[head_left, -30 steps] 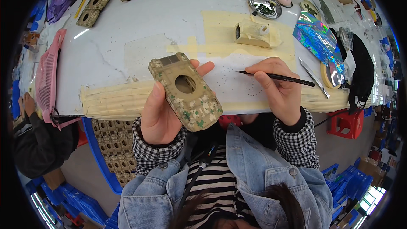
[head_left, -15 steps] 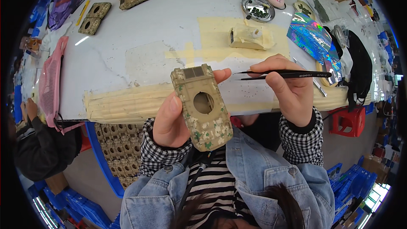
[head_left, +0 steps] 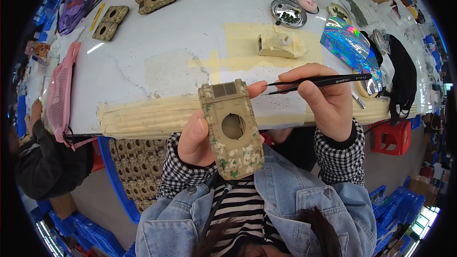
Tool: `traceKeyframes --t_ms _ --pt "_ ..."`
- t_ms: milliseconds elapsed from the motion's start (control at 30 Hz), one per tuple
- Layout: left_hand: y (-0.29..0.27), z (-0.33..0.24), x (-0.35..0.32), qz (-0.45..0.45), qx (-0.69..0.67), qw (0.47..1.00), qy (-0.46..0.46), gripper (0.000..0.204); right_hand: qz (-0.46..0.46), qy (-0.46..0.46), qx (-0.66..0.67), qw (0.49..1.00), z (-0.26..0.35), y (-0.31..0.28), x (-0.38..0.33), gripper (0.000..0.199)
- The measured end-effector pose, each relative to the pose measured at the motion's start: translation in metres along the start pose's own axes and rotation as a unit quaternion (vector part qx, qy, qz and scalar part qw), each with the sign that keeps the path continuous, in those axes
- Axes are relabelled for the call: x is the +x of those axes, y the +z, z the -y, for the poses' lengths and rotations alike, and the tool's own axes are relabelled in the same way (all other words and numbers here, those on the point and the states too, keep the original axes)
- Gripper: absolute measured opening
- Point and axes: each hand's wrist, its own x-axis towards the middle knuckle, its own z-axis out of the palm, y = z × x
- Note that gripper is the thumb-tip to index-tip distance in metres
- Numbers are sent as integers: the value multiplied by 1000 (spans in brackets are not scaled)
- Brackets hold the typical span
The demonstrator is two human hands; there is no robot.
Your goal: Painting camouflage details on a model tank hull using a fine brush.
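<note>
My left hand (head_left: 193, 138) is closed round a camouflage toy tank hull (head_left: 243, 148), with its round top hole facing up. The thumb presses the hull's left side, and a fingertip pokes out past its right edge. In my right hand (head_left: 328, 107) lies a pair of black tweezers (head_left: 335, 80), pointing left with the two prongs apart. The upper prong's tip is at that left fingertip; whether it touches I cannot tell. Anything small at the tips is too fine to make out.
Beyond my hands is a taped block (head_left: 281, 45). A round metal dish (head_left: 302, 16) holds small dark green pieces. More camouflage hulls lie at the far left (head_left: 110, 23), and others fill a blue crate (head_left: 114, 176) below the table. A pink mesh bag (head_left: 62, 93) hangs over the left edge.
The hull has shifted slightly right and toward me. The tweezers have tilted, and their upper tip has come to the left fingertip. Both hands keep their holds.
</note>
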Motion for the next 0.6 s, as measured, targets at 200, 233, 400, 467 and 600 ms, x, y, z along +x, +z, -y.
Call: traceKeyframes --t_ms 200,233,400,467,600 --pt "-9 5 0 45 -74 996 27 85 0 -11 11 1000 0 2 -1 18" --pt "-11 7 0 57 -94 993 36 84 -6 -11 25 1000 0 3 -2 18" --pt "-15 10 1 87 -127 986 60 83 -46 -24 66 996 1 9 -5 21" --pt "-11 7 1 64 -87 993 53 84 -57 -50 74 994 -1 14 -7 22" --pt "-13 8 1 88 -104 989 58 83 -89 -72 82 990 -5 24 -8 23"
